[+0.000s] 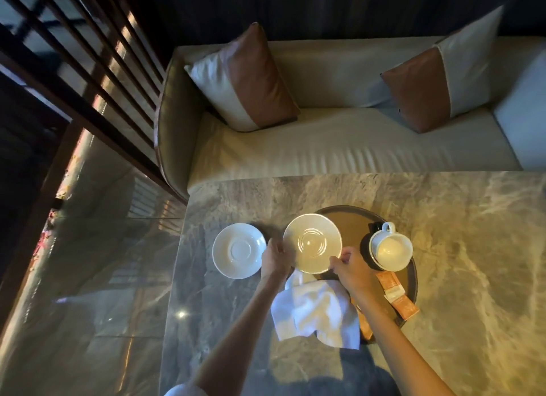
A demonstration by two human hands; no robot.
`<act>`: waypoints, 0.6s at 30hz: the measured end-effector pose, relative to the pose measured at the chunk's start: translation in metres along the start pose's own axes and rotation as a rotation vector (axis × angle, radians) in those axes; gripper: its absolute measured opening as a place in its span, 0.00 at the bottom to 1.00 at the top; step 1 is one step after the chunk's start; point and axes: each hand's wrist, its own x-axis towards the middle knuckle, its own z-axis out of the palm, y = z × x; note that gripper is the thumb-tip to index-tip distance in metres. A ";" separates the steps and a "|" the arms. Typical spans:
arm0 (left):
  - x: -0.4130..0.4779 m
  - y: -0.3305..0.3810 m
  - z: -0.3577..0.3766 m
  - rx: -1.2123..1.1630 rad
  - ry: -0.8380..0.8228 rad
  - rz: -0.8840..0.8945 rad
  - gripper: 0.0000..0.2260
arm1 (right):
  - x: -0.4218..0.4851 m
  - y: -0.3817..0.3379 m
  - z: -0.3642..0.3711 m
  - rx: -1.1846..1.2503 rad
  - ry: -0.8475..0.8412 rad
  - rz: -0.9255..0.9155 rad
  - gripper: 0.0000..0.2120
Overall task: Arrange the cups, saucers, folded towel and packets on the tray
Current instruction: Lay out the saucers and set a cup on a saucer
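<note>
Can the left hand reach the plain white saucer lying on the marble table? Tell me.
Probably yes: the white saucer lies just beside the left hand with nothing between them, but that hand is holding the other saucer and must let go first.

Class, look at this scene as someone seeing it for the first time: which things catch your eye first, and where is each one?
Both hands, left hand and right hand, hold a round white saucer over the left edge of the round dark tray. A second white saucer lies on the marble table to its left; white stacked cups stand on the tray's right.
</note>
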 end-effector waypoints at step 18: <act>-0.078 -0.213 -0.114 -0.099 -0.133 -0.248 0.06 | -0.148 0.051 0.162 -0.139 -0.116 0.119 0.12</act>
